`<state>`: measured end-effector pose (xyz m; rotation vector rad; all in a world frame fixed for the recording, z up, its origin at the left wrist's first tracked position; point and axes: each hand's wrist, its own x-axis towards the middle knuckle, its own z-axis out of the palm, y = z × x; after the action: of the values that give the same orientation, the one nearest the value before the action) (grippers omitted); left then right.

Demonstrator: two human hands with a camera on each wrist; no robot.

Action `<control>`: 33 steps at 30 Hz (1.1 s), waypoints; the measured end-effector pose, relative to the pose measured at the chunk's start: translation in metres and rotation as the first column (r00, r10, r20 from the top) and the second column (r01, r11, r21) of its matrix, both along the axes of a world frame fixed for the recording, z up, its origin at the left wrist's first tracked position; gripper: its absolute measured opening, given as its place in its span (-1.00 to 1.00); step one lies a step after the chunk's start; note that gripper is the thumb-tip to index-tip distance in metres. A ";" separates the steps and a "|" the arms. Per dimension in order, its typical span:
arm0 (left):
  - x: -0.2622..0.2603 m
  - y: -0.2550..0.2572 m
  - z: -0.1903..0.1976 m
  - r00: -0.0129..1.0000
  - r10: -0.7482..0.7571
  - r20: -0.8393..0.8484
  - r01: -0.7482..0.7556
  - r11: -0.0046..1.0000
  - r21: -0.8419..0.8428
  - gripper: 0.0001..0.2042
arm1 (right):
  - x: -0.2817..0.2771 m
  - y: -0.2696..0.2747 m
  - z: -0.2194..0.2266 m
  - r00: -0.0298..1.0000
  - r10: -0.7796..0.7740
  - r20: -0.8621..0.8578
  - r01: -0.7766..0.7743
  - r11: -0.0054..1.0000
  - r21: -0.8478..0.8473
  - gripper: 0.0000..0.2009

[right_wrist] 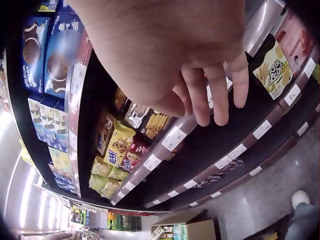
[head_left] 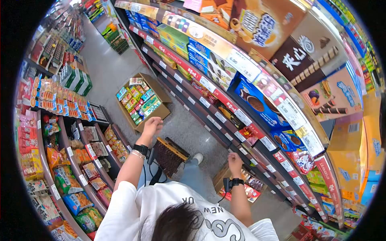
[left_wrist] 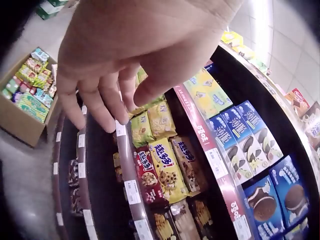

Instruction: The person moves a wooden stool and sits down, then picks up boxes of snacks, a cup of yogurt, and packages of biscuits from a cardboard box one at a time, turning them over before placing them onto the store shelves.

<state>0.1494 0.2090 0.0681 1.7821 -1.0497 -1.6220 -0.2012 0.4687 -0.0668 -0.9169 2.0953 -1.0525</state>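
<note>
My left hand [head_left: 152,127] is held out in front of the body with nothing in it, its fingers loosely bent. In the left wrist view that hand overlaps a shelf of cookie packs, among them a yellow cookie pack [left_wrist: 168,170] and a red cookie pack [left_wrist: 149,176]. My right hand [head_left: 235,163] hangs lower, near the shelf fronts, and holds nothing. Seen from the right wrist, its relaxed fingers [right_wrist: 216,95] dangle before the price-tag rails. Blue cookie boxes [right_wrist: 62,55] stand on a higher shelf there.
An open cardboard box [head_left: 164,113] full of snack packs stands on the aisle floor. A brown slatted stool [head_left: 167,156] is by the legs. Another box [head_left: 219,180] sits below the right arm. Bagged snacks [head_left: 66,179] fill shelves on the left.
</note>
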 end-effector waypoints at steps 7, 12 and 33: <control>-0.039 -0.025 -0.005 0.985 -0.170 -0.008 0.170 0.985 0.006 -0.78 | -0.003 0.073 -0.018 0.991 -0.123 -0.044 0.123 0.992 0.004 -0.89; -0.061 -0.041 -0.011 0.962 -0.269 -0.041 0.269 0.963 -0.007 -0.78 | 0.006 0.121 -0.026 0.969 -0.206 -0.135 0.214 0.976 0.048 -0.90; 0.003 -0.191 -0.224 0.901 -0.345 -0.264 0.377 0.923 0.081 -0.87 | 0.167 -0.144 -0.095 0.992 -0.119 -0.052 0.127 0.966 0.227 -0.90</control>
<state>0.1522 0.0181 -0.1563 1.4698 -1.2334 -2.1192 -0.0339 0.3244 -0.1615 -0.7054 2.2732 -0.8350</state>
